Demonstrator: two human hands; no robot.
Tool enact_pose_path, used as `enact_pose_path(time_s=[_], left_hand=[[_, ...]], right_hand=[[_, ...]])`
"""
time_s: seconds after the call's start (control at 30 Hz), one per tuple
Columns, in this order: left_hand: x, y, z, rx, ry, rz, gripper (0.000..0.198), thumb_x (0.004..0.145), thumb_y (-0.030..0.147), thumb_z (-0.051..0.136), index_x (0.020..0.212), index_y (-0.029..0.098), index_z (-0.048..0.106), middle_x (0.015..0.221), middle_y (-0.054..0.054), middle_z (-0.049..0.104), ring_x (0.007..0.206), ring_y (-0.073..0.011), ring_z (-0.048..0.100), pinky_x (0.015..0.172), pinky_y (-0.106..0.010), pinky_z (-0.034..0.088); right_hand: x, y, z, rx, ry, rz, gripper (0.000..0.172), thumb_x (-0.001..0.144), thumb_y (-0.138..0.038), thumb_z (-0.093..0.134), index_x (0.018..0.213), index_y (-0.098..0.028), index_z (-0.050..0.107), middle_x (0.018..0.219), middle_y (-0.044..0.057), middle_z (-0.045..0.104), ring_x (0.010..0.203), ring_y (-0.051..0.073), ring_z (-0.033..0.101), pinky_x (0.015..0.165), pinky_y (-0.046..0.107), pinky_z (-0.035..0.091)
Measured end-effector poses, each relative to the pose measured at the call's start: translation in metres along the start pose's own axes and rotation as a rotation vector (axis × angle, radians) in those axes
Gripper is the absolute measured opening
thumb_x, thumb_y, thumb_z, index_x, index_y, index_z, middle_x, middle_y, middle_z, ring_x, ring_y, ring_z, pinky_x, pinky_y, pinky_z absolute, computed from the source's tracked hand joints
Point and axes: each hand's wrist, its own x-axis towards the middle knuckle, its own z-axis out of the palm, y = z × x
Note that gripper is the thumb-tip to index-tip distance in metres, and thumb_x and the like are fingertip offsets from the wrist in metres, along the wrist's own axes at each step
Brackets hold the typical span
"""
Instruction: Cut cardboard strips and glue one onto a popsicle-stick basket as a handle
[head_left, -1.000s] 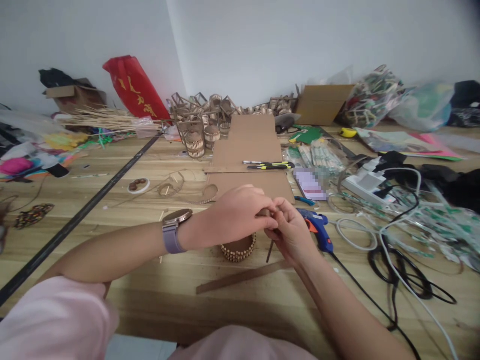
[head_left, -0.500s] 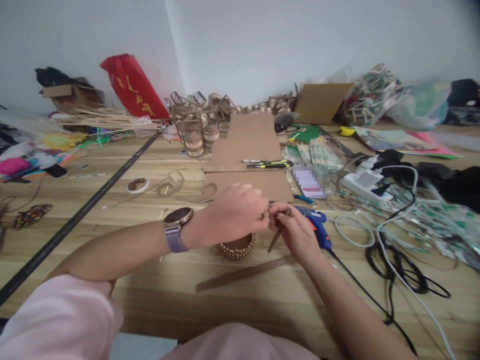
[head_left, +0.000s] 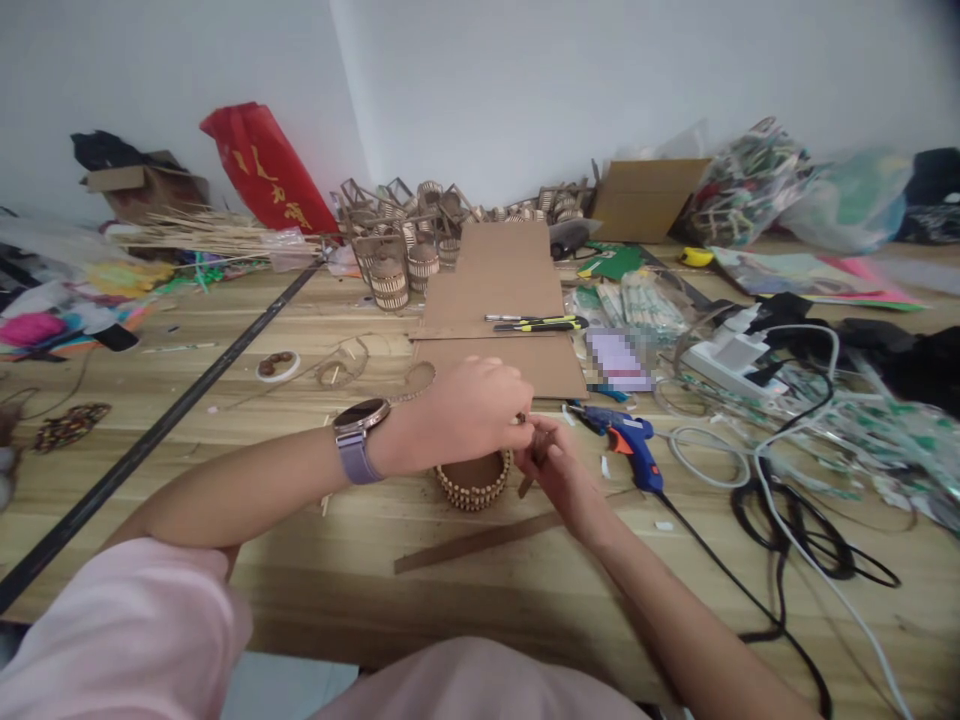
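Left hand (head_left: 472, 412) and right hand (head_left: 553, 465) both closed, pinching a thin brown strip (head_left: 534, 462) just above the small beaded basket (head_left: 473, 480) resting on the worktop (head_left: 300, 580); blue glue gun (head_left: 628, 445) just beside.

Both hands, left (head_left: 472, 410) and right (head_left: 551, 460), meet fingertip to fingertip, curled.

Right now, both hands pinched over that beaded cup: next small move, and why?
Probably lower the thin brown strip onto the beaded cup's rim. The left hand and right hand meet just above it, the strip's lower end hangs beside the rim, and the glue gun lies unused nearby.
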Motion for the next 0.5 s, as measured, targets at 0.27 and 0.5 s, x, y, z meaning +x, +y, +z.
enact_pose_path(time_s=[0.27, 0.5], left_hand=[[0.001, 0.002, 0.0, -0.001, -0.011, -0.019, 0.023, 0.092, 0.035, 0.059, 0.084, 0.017, 0.072, 0.086, -0.006, 0.072, 0.084, -0.0229, 0.063, 0.072, -0.034, 0.041], [0.0, 0.004, -0.004, 0.044, -0.038, -0.007, 0.032, 0.097, 0.038, 0.054, 0.086, 0.015, 0.072, 0.09, -0.009, 0.073, 0.086, -0.0231, 0.065, 0.074, -0.033, 0.042]], right_hand=[[-0.003, 0.016, 0.012, -0.047, 0.149, -0.038, 0.035, 0.093, -0.063, 0.043, 0.091, -0.028, 0.04, 0.079, -0.002, 0.054, 0.066, 0.016, 0.046, 0.064, 0.032, 0.045], [-0.005, 0.01, 0.009, -0.213, 0.165, -0.079, 0.038, 0.089, -0.063, 0.057, 0.1, -0.026, 0.053, 0.093, 0.004, 0.055, 0.087, 0.021, 0.052, 0.079, 0.037, 0.046]])
